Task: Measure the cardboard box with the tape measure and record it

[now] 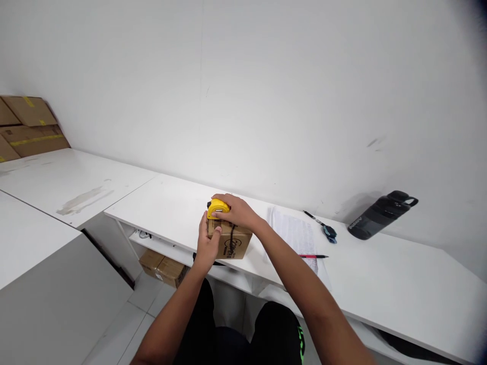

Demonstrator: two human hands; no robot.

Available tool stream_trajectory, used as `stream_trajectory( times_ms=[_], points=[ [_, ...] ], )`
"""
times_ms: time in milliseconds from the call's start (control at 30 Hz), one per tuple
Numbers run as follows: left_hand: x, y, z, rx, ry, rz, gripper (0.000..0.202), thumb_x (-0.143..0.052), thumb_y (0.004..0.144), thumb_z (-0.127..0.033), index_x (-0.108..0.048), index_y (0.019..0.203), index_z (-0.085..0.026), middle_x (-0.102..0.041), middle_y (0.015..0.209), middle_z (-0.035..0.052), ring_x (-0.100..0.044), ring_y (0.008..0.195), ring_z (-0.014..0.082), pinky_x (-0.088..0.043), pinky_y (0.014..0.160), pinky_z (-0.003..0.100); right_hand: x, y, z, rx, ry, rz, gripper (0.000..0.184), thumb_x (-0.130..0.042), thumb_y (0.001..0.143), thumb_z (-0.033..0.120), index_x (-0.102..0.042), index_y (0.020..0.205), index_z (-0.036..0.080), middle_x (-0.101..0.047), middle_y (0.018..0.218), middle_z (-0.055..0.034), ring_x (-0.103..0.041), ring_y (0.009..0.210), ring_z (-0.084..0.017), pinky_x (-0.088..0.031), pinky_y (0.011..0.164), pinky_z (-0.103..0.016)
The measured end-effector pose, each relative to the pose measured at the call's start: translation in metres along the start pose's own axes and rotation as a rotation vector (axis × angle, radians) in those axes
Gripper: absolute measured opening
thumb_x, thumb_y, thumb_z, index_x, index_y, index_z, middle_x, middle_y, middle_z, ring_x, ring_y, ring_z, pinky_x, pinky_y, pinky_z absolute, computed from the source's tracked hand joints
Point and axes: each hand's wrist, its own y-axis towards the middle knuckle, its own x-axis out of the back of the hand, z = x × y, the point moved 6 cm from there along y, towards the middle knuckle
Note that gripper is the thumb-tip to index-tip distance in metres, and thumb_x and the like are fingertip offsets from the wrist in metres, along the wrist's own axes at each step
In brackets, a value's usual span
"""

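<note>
A small brown cardboard box (234,243) stands on the white desk (171,208) in front of me. My left hand (207,248) grips the box's left side, its thumb up against the top edge. On top of the box sits a yellow tape measure (217,207). My right hand (236,210) closes over it from the right, with its fingers wrapped round the casing.
A sheet of paper (294,235) with a red pen (314,256) lies to the right, then a small blue tool (327,231) and a tilted dark bottle (380,214). Cardboard boxes sit under the desk (163,267) and at the far left (28,126).
</note>
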Motion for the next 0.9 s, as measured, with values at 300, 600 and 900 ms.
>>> stream_trajectory(
  times_ms=[300, 600, 900],
  points=[
    [-0.001, -0.002, -0.006, 0.0, 0.126, -0.005, 0.06, -0.06, 0.088, -0.036, -0.041, 0.144, -0.028, -0.038, 0.152, 0.0049, -0.035, 0.14, 0.0255, -0.026, 0.118, 0.039, 0.039, -0.04, -0.038, -0.096, 0.059, -0.038, 0.043, -0.065, 0.08, 0.038, -0.061, 0.122, 0.031, -0.065, 0.119, -0.0005, -0.06, 0.103, -0.022, -0.046, 0.09, -0.036],
    [-0.003, 0.003, -0.007, -0.025, 0.155, -0.005, 0.058, -0.057, 0.089, -0.037, -0.042, 0.144, -0.027, -0.036, 0.153, 0.0039, -0.032, 0.141, 0.0241, -0.022, 0.12, 0.037, 0.073, -0.066, -0.058, -0.175, 0.079, -0.059, 0.042, -0.065, 0.076, 0.032, -0.064, 0.118, 0.033, -0.066, 0.116, 0.0006, -0.06, 0.1, -0.021, -0.047, 0.084, -0.034],
    [-0.003, 0.002, -0.006, -0.024, 0.177, 0.003, 0.058, -0.055, 0.09, -0.041, -0.04, 0.145, -0.028, -0.038, 0.152, 0.0043, -0.034, 0.14, 0.0245, -0.025, 0.118, 0.038, 0.071, -0.082, -0.076, -0.259, 0.121, -0.129, 0.042, -0.063, 0.077, 0.031, -0.062, 0.12, 0.031, -0.063, 0.122, 0.0002, -0.058, 0.105, -0.021, -0.045, 0.087, -0.035]
  ],
)
